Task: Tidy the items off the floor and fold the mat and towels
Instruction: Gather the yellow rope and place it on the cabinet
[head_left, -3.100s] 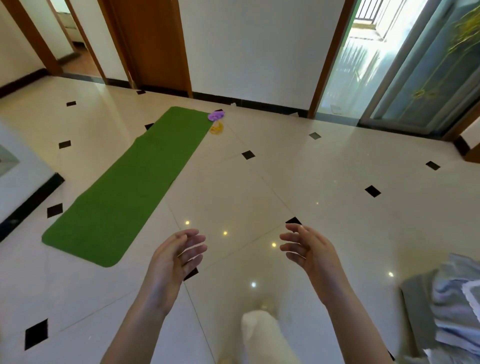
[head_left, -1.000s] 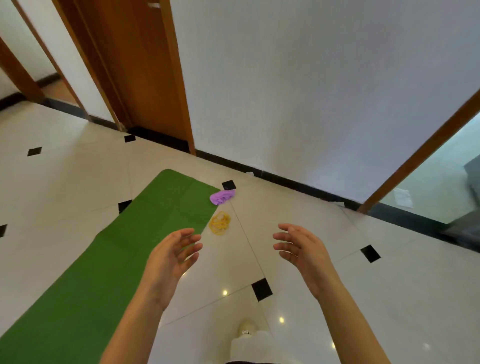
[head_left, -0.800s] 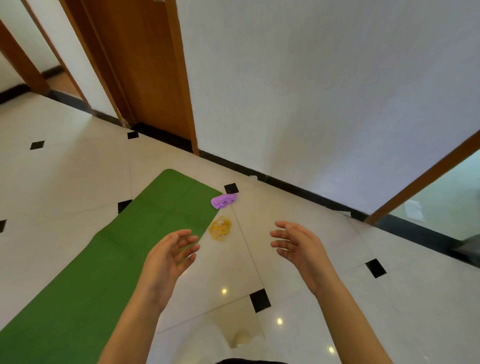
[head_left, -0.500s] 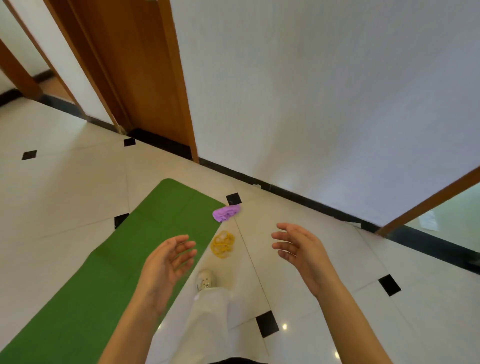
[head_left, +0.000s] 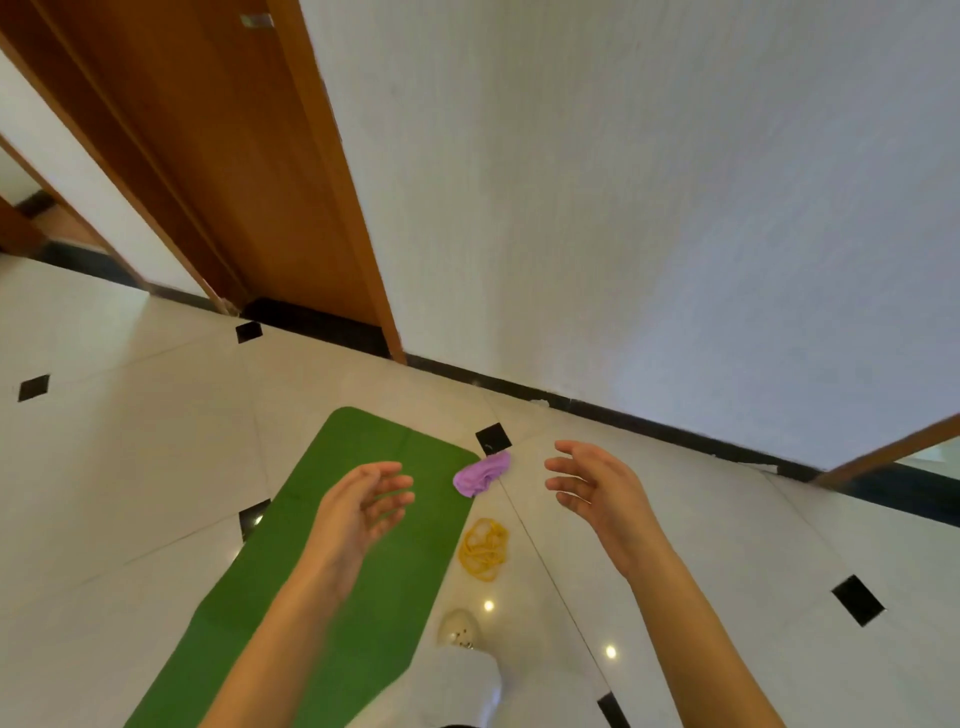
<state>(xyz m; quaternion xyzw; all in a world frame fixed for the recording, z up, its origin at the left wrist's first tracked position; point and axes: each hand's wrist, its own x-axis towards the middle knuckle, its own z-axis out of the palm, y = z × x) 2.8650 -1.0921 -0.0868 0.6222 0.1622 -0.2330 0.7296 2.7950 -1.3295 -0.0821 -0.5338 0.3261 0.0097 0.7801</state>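
Your left hand (head_left: 358, 506) and right hand (head_left: 597, 491) raised, palms facing, fingers loosely apart, holding nothing. Purple cloth (head_left: 480, 473) between fingertips; yellow bands (head_left: 484, 548) below; green mat (head_left: 332, 561) under left.

Glossy tile, matt mat, soft cloth

Floor (head_left: 130, 467): polished cream tile, mirror-glossy, showing light spots, with black inset squares. Green mat (head_left: 332, 597): matt, faintly textured. Purple item (head_left: 480, 474): crumpled soft cloth. Yellow bundle (head_left: 484, 548): thin loops, rubbery-looking. Door (head_left: 234, 171): smooth varnished wood. Wall (head_left: 649, 208): matt white, finely textured.
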